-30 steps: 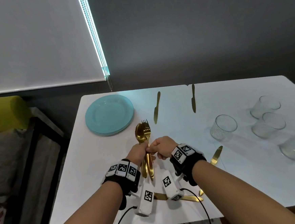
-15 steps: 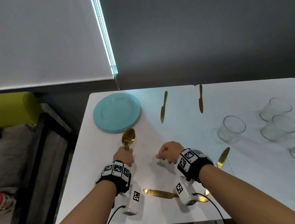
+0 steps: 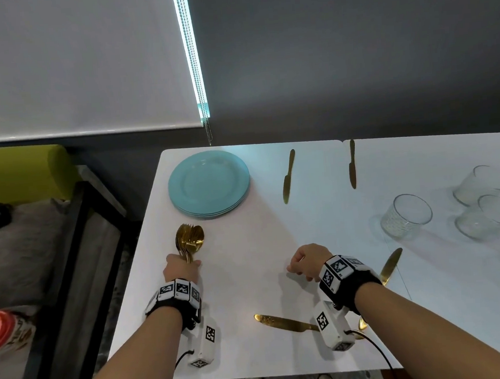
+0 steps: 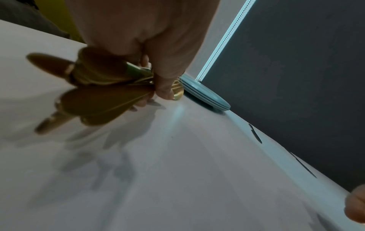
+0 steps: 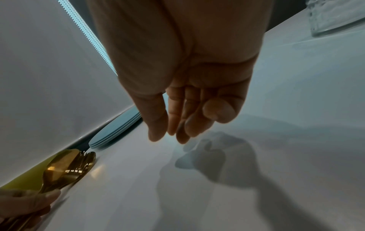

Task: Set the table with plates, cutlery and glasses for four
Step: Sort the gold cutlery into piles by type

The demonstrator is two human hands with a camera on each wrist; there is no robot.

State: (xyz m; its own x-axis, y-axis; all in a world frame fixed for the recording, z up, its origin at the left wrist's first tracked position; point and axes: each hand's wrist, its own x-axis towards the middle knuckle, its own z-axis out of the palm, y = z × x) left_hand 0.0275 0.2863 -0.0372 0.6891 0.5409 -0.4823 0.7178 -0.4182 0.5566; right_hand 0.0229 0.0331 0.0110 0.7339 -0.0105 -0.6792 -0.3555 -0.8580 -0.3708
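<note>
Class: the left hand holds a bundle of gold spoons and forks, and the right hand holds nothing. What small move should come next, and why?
Probably the right hand, empty with fingers loosely curled, reaches back to the bundle in the left hand and draws out one piece; four knives already lie spread on the table.

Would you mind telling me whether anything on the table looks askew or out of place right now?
Nothing is spilled or broken. The glass nearest the table's middle lies tipped on its side. The two near knives lie at odd angles, unlike the two far ones.
</note>
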